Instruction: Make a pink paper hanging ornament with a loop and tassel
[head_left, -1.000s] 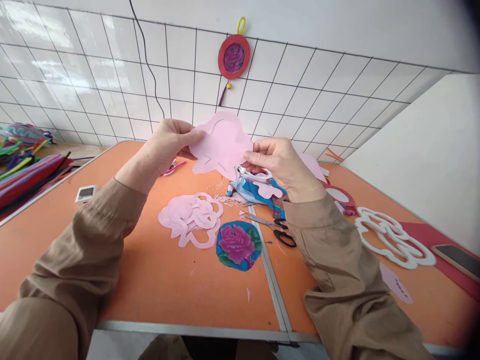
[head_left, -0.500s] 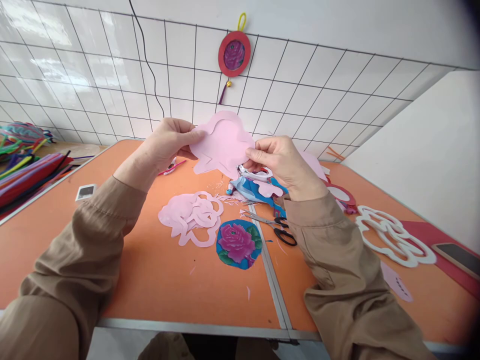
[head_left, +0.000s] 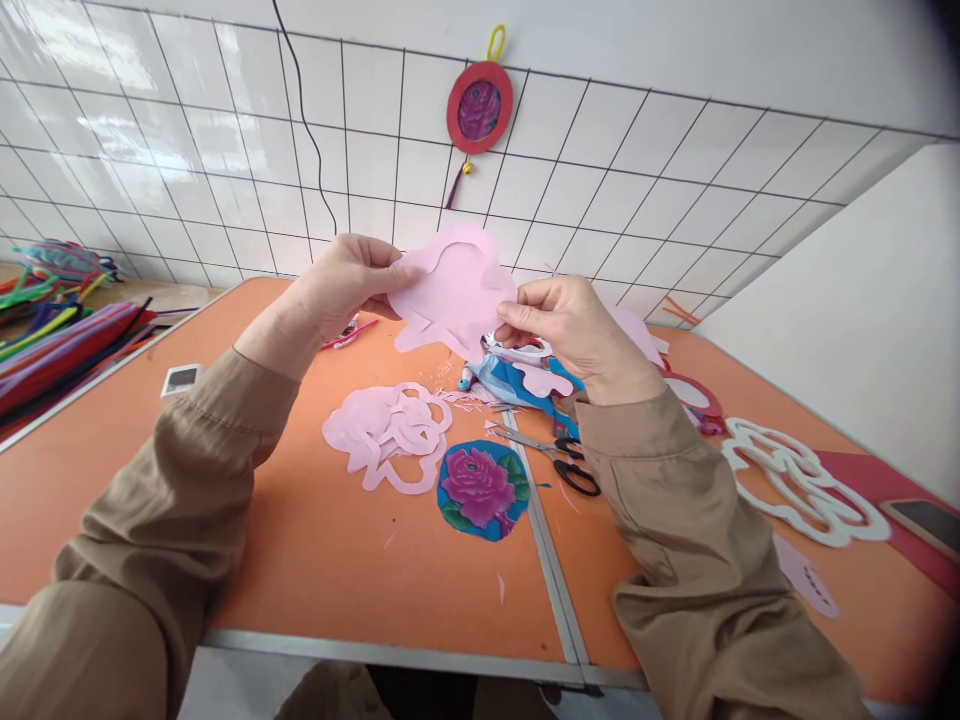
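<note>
A pink paper cutout [head_left: 454, 290] with a wavy outline is held up above the table between my two hands, with a second layer showing on its face. My left hand [head_left: 360, 275] pinches its left edge, thumb in front. On the opposite edge, my right hand [head_left: 551, 320] grips it between thumb and fingers. Below lie more pink paper cutouts [head_left: 375, 430], overlapping in a pile. Beside them is a round piece of blue cloth with a purple rose [head_left: 480, 488]. Black-handled scissors [head_left: 574, 465] rest partly behind my right sleeve.
Blue fabric [head_left: 499, 380] and paper scraps lie beyond the scissors. White looped frames [head_left: 810, 485] and a phone [head_left: 926, 525] are at right. Colourful pipe cleaners [head_left: 67, 345] lie far left. A red round ornament [head_left: 480, 107] hangs on the tiled wall. A metal seam [head_left: 551, 560] crosses the orange table.
The view has shifted slightly, so the scene sits a little further right. Both hands keep their hold on the pink paper cutout, which stays raised.
</note>
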